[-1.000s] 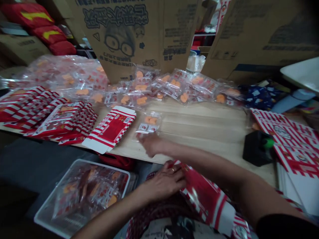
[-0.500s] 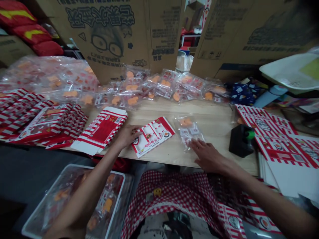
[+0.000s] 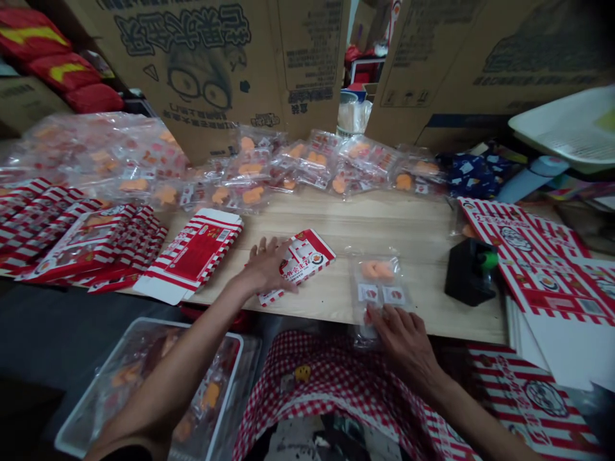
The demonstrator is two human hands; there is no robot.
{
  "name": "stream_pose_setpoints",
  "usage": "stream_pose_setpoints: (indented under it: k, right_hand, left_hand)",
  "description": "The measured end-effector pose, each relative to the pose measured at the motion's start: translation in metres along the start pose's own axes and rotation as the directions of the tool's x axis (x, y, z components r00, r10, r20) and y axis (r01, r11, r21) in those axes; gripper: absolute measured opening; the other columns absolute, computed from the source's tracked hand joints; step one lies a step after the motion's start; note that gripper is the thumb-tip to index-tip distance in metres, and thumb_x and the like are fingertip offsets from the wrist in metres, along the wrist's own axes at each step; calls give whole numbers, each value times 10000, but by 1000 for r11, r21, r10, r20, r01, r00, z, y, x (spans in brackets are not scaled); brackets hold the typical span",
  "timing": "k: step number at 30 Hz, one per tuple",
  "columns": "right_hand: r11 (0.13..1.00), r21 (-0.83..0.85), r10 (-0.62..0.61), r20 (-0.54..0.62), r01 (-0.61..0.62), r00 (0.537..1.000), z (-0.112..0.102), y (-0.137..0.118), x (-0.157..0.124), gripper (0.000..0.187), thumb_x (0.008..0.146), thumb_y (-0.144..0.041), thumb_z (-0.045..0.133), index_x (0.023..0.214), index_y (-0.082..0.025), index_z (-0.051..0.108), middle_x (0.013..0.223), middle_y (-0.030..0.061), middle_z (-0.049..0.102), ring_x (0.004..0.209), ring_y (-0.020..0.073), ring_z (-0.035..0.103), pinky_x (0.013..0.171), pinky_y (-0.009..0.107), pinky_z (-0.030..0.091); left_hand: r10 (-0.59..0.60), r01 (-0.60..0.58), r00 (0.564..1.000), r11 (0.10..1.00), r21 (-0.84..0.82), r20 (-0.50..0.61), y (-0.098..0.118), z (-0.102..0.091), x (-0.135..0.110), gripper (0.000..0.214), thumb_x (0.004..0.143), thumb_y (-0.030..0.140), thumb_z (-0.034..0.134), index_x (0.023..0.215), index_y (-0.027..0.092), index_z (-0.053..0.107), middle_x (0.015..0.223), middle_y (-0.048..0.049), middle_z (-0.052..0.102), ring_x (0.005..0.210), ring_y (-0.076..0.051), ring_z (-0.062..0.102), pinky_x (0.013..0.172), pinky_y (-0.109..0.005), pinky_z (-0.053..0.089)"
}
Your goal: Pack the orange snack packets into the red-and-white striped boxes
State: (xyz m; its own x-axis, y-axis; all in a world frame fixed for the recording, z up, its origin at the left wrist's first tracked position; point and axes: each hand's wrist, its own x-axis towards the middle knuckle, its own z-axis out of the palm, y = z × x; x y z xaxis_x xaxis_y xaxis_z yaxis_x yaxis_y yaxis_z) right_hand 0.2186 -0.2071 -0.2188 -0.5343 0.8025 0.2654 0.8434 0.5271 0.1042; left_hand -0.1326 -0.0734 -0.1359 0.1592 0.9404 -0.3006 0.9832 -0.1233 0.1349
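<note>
My left hand (image 3: 270, 266) rests with fingers spread over a flat red-and-white printed carton (image 3: 312, 253), covering its left part. My right hand (image 3: 406, 339) has its fingers on the near end of a clear plastic packet (image 3: 377, 272), at the table's front edge. Orange pieces show at the packet's far end and small white printed sachets in its middle. My right thumb is hidden. To the left of my left hand lies a stack of striped cartons (image 3: 199, 253).
Several clear packets (image 3: 252, 169) line the back of the wooden table (image 3: 288, 218). Filled cartons (image 3: 91, 240) lean at the left. A black tape dispenser (image 3: 468, 272) and flat cartons (image 3: 542, 275) are at the right. Below the edge sits a white bin (image 3: 132, 320) with packets.
My left hand has moved right and opened out over the carton. The packet has come nearer and turned straighter, its near end now past the table edge, with my right hand on it.
</note>
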Motion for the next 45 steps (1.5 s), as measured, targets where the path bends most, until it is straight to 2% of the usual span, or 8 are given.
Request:
stream_pose_setpoints:
  k: [5, 9, 12, 15, 22, 32, 40, 45]
  right_hand:
    - [927, 357, 166, -111, -117, 980, -60, 51, 18, 448, 888, -81, 484, 1282, -199, 661, 1280, 108, 690, 1116, 280, 672, 935, 429, 540]
    - [559, 717, 647, -62, -417, 760, -119, 99, 48, 258, 852, -361, 696, 1081, -258, 756, 977, 43, 769, 777, 208, 719, 713, 333, 589]
    - [121, 950, 818, 69, -288, 571, -144, 116, 73, 239, 795, -345, 769, 1019, -262, 755, 982, 68, 758, 798, 228, 731, 739, 381, 598]
    - [-50, 996, 830, 82, -74, 552, -150, 123, 94, 185, 769, -266, 782, 951, -250, 751, 921, 79, 751, 771, 241, 735, 698, 394, 593]
    - [-65, 998, 721, 54, -10, 690, -144, 125, 119, 190, 795, -250, 743, 965, -184, 690, 863, 87, 757, 726, 223, 739, 621, 334, 562]
    - [143, 929, 362, 271, -340, 892, -155, 154, 115, 363, 797, -379, 754, 1092, -176, 696, 894, 116, 774, 729, 211, 747, 572, 269, 554]
    - [150, 850, -23, 514, -505, 858, -155, 165, 148, 358, 711, -275, 750, 1048, -154, 748, 862, 70, 771, 582, 113, 652, 491, 186, 463]
    - [268, 781, 10, 582, -563, 813, -151, 149, 176, 214, 664, -189, 792, 877, -170, 777, 820, 40, 765, 558, 127, 649, 471, 206, 506]
  left_hand:
    - [82, -88, 993, 994, 65, 84, 16, -11, -17, 919, 746, 372, 736, 1545, 171, 330, 1487, -244, 497, 1341, -407, 513, 1045, -463, 432]
    - [184, -180, 983, 956, -230, -4, -5, -61, -17, 474, 848, 382, 590, 1274, 177, 623, 1115, -110, 741, 1001, -323, 705, 862, -384, 532]
    - [211, -159, 977, 689, -707, -14, -16, -76, -14, 483, 800, 471, 668, 1190, 186, 659, 1035, -70, 758, 927, -292, 715, 781, -357, 560]
    - [208, -45, 977, 415, -909, 47, -10, -56, -11, 560, 702, 456, 792, 1177, 195, 650, 987, -71, 763, 854, -267, 716, 745, -360, 573]
    - [248, 50, 964, 183, -982, 96, 24, 22, -24, 595, 675, 414, 852, 1184, 223, 612, 1073, -46, 748, 874, -242, 720, 805, -366, 573]
    - [198, 100, 974, 54, -994, 109, 54, 50, -49, 537, 821, 666, 651, 1097, 206, 676, 898, -45, 758, 782, -227, 713, 683, -303, 548]
    - [306, 106, 947, -8, -994, 98, 105, 47, -73, 506, 881, 565, 629, 1270, 243, 644, 1197, -92, 725, 1051, -268, 689, 925, -384, 526]
    - [113, -173, 982, 246, -954, -149, 117, 32, -48, 417, 956, 509, 461, 1106, 190, 682, 1160, -70, 721, 1114, -255, 627, 1015, -363, 457]
